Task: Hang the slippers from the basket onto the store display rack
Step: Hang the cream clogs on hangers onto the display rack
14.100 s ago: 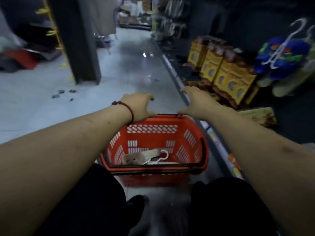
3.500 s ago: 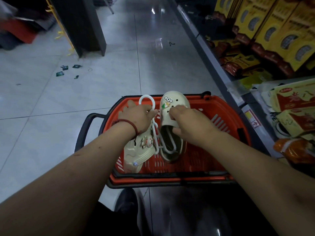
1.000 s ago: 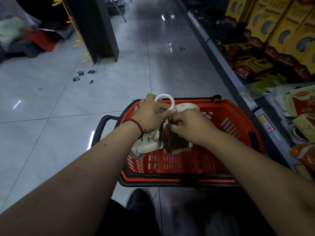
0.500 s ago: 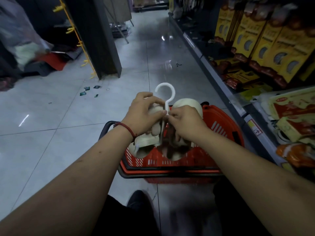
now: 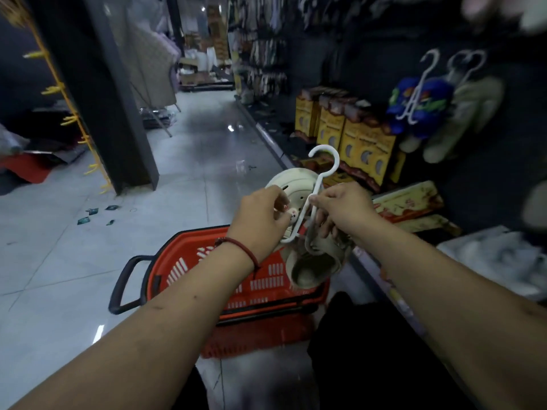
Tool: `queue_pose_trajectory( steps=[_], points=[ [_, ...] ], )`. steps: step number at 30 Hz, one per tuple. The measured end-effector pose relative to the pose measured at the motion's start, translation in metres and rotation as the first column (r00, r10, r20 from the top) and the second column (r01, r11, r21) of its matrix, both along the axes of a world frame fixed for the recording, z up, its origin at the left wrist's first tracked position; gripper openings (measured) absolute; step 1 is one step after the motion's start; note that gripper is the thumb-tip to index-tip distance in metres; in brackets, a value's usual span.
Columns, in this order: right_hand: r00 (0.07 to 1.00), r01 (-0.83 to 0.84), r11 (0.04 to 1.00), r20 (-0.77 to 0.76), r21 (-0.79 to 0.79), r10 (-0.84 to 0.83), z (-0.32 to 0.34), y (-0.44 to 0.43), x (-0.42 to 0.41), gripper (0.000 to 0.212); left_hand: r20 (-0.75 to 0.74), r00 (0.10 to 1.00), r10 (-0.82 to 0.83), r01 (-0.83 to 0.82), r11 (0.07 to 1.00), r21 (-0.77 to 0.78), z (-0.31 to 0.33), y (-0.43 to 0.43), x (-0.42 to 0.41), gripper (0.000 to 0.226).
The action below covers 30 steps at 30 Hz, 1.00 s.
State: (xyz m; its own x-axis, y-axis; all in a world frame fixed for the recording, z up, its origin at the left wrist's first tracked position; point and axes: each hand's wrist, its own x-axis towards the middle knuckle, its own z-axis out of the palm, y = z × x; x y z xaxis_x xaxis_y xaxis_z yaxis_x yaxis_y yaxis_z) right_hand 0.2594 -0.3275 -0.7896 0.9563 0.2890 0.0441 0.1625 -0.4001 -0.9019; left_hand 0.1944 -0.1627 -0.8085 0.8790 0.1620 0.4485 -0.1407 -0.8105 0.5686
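Fingers (image 5: 279,194) of left hand (image 5: 260,220) curl round one of cream rubber slippers (image 5: 296,180); right hand (image 5: 344,210) pinches stem of white plastic hook hanger (image 5: 317,186), other slipper dangling below. Pair held just above far right corner of red plastic basket (image 5: 207,261). Dark display rack (image 5: 370,63) up and right of basket, blue slippers (image 5: 420,105) hung there. Best approach: seat both slippers firmly on hanger, keep hook upright, turn open side toward rack peg before lifting

The left grip (image 5: 260,220) hides much of one slipper (image 5: 294,180), the right grip (image 5: 343,208) part of the hanger (image 5: 324,161), and the top-right hanging goods (image 5: 497,10) are blurred.
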Motion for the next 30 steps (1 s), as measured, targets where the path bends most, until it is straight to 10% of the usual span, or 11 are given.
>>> queue_pose_trajectory(
  steps=[14,30],
  points=[
    [0.938,0.329,0.940,0.148,-0.086,-0.314,0.078,-0.196,-0.040,0.044,-0.187,0.863,-0.470,0.426,0.874,-0.233,0.083,-0.165,0.064,0.098],
    [0.823,0.560,0.825,0.158,-0.072,-0.545,0.087,-0.342,-0.103,0.040,-0.185,0.494,-0.849,0.610,0.491,-0.623,0.084,-0.310,0.103,0.014]
  ],
)
